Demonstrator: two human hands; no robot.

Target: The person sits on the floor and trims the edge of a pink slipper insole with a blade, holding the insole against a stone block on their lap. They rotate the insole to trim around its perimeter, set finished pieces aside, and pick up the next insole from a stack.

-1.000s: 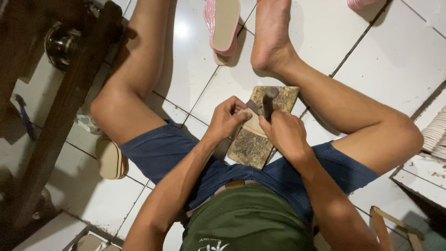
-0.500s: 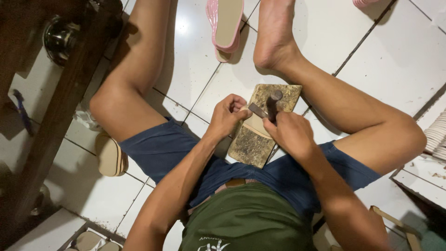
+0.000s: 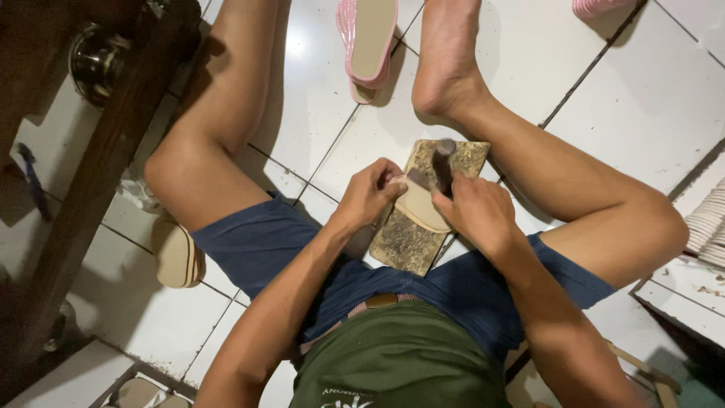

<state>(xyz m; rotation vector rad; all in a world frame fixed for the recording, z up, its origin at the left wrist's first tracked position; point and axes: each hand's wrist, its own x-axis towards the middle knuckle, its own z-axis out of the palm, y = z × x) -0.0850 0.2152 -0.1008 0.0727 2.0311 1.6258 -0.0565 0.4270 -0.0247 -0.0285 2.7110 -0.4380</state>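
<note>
The right hand [image 3: 479,211] grips a dark tool handle [image 3: 443,162] upright over a tan sole [image 3: 423,208]. The left hand [image 3: 370,193] pinches that sole closed against a worn board [image 3: 408,242] on the floor.

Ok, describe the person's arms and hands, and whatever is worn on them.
Both arms are bare from elbow to wrist, with no sleeves in view. The left hand and right hand wear no gloves, and no rings, watch or bands show. The fingers are bare too.

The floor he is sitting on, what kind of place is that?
Probably a small home workshop where sandals get made. The person sits on a white tiled floor, working a pale sole piece on a worn board, with pink sandal soles lying nearby.
</note>
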